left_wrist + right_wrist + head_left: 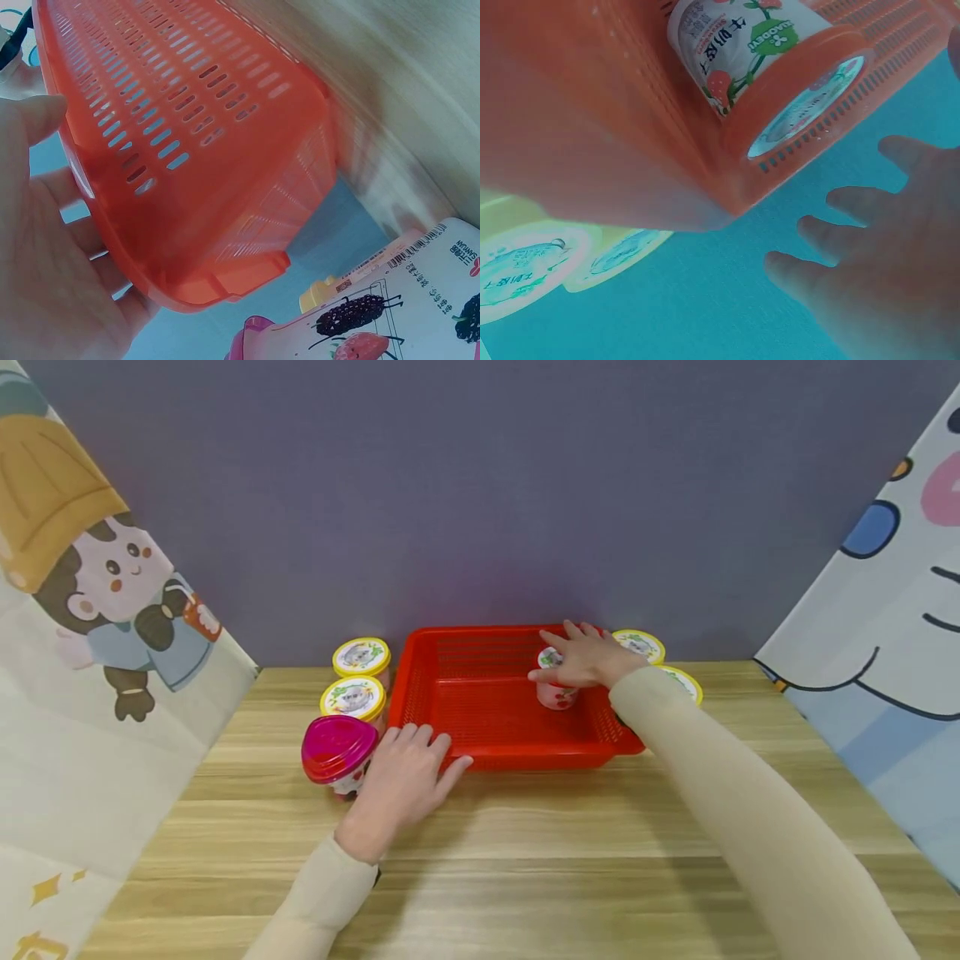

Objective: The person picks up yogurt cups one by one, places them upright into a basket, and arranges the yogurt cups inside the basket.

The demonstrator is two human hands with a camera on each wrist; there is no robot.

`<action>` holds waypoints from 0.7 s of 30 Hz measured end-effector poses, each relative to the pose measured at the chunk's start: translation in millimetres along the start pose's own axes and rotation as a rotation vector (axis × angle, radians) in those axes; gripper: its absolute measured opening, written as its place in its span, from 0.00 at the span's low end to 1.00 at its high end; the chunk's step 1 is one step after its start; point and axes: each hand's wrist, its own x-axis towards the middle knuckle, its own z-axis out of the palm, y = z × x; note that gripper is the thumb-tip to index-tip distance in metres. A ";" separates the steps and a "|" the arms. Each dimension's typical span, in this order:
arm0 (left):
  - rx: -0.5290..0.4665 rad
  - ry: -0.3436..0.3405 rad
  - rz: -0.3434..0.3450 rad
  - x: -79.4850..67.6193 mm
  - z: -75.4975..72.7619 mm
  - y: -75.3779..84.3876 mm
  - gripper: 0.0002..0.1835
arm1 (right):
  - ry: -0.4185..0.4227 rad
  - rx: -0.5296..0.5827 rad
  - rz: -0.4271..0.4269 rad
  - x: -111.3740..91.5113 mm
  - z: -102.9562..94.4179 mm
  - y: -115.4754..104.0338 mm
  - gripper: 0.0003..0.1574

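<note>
A red plastic basket sits on the table. In its right half stands a small tub with strawberry print; the right wrist view shows the tub's lid with a red rim. My right hand is over this tub with spread fingers, apart from it in the right wrist view. At the basket's front left corner my left hand touches the rim, thumb extended. Just left of that hand stands a tub with a magenta lid, printed with berries.
Two yellow-lidded tubs, one nearer and one farther, stand left of the basket. Two more yellow-lidded tubs stand at its right, partly behind my right forearm. A grey wall rises behind the wooden table.
</note>
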 end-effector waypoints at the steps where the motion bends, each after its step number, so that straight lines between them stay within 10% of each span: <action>1: 0.001 0.003 0.000 -0.1 0.0 -0.5 0.23 | 0.007 -0.004 -0.006 -1.1 -0.4 -0.3 0.57; 21: -0.012 0.023 0.005 -0.7 1.0 -0.4 0.22 | 0.108 -0.015 -0.045 -47.0 -18.3 7.1 0.58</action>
